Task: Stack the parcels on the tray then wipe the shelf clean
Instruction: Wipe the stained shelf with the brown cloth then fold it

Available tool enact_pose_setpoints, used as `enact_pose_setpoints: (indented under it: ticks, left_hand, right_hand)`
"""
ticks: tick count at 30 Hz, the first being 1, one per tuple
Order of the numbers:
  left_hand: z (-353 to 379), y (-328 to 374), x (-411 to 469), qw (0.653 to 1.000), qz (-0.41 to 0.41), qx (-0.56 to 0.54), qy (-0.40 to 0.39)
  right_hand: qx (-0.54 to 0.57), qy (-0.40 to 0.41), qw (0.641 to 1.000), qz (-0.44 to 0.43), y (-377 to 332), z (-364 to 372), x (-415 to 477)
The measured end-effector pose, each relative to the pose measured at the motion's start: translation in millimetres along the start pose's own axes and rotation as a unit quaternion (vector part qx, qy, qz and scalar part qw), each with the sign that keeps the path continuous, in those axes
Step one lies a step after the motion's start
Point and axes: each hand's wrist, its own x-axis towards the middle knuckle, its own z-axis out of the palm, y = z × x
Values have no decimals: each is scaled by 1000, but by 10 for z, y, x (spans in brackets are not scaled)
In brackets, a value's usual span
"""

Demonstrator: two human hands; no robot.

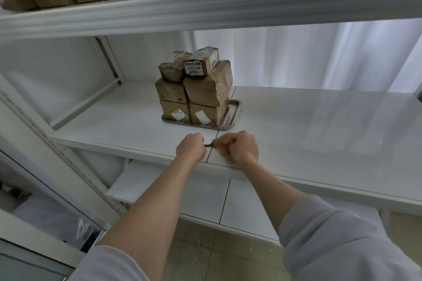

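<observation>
Soft daylight comes through the pale curtain (319, 57); the white shelf (319, 121) shows a faint sheen, and edges bow and blur slightly.

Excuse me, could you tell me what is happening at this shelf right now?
A person stands at the white shelf. Cardboard parcels sit stacked three layers high on the metal tray. The left hand and right hand meet near the shelf's front edge, both pinching a small dark item, too small to identify. No cloth shows.

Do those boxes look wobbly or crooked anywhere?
A little. On the tray, the big parcel on the right sits tilted, and the labelled parcel on top lies crooked over it. Nothing lies off the tray.
</observation>
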Motion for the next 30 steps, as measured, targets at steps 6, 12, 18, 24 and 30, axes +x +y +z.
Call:
enact_pose_setpoints:
  ticks: [6,12,18,24,30]
  left_hand:
    - [149,-48,10,1000,7,12,-28]
    - [207,128,-70,992,-4,65,-109]
    - [260,649,-133,997,38,3,-65]
    - [330,813,-242,995,50,31,-80]
    - [237,876,-262,998,49,18,-28]
  right_hand:
    - [-214,-212,953,-15,188,419,66]
    - [-147,-240,958,-56,117,315,-174]
    - [-108,-57,989,79,520,-368,-157]
    - [-191,-229,954,17,543,-291,-399]
    - [-37,-60,997,30,532,-613,-335]
